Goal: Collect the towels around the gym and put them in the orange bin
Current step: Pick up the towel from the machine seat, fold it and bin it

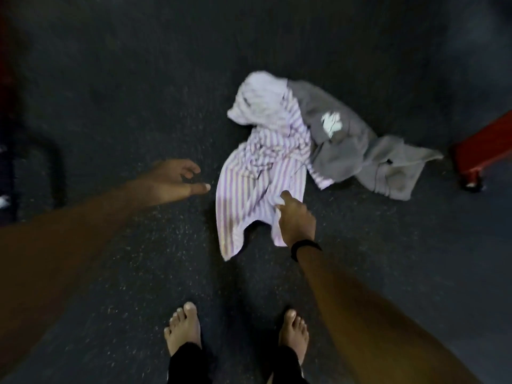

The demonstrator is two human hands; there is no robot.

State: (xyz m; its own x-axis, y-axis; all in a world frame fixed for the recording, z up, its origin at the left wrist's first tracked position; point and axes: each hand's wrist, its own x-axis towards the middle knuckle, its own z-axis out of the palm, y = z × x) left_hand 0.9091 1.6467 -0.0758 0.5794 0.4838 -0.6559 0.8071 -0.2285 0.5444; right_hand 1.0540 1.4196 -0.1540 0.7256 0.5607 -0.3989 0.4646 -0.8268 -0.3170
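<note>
A white towel with purple stripes (257, 167) lies crumpled on the dark speckled floor ahead of me. A grey towel (352, 145) with a pale patch lies against its right side, partly under it. My right hand (295, 220) pinches the striped towel's near edge, and a black band circles that wrist. My left hand (171, 180) hovers just left of the striped towel, fingers loosely spread, holding nothing. No orange bin is in view.
A red metal foot of gym equipment (482, 151) stands on the floor to the right of the grey towel. A dark frame with a red part (8, 87) runs along the left edge. My bare feet (182, 328) stand on the rubber floor below the towels.
</note>
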